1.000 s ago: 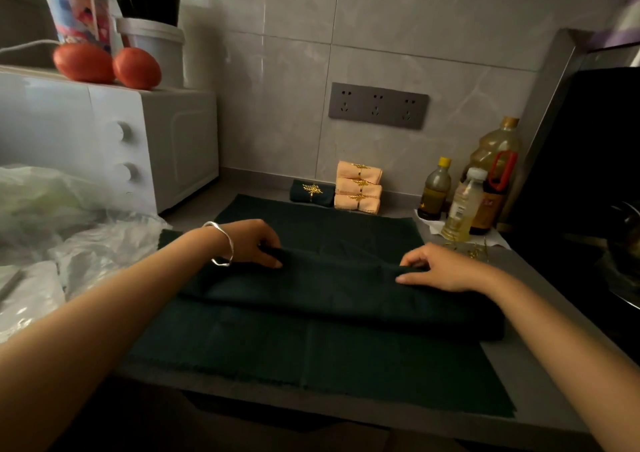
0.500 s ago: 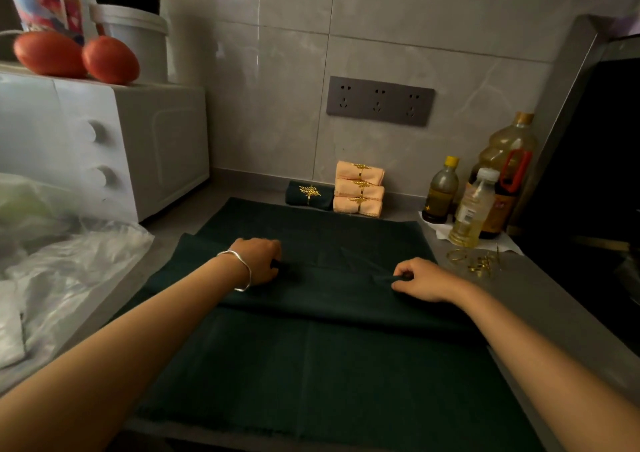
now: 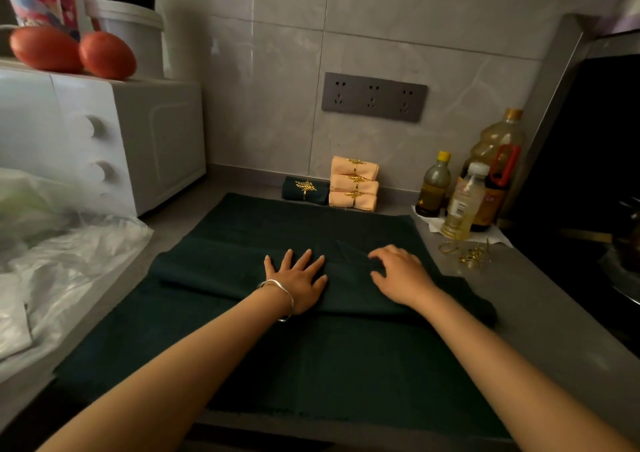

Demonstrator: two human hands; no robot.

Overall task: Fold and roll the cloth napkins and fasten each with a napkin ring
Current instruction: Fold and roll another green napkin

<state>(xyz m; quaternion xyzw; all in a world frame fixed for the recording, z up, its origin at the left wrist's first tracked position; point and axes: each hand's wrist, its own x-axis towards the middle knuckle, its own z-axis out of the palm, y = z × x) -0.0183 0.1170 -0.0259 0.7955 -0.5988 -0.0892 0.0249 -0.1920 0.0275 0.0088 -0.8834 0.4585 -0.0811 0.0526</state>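
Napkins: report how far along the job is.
Done: one green roll and three peach rolls sit ringed by the wall. In hand: the left hand presses flat and the right hand rests on a folded dark green napkin. Left: roll it and fasten it with one of the loose gold rings.

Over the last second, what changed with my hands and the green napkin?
The left hand let go of the edge of the fold, slid right toward the middle and now presses flat on it, fingers spread. The right hand edged left, fingers bent on the fold; whether it still pinches is unclear. The napkin stays folded; rolls and rings unmoved.
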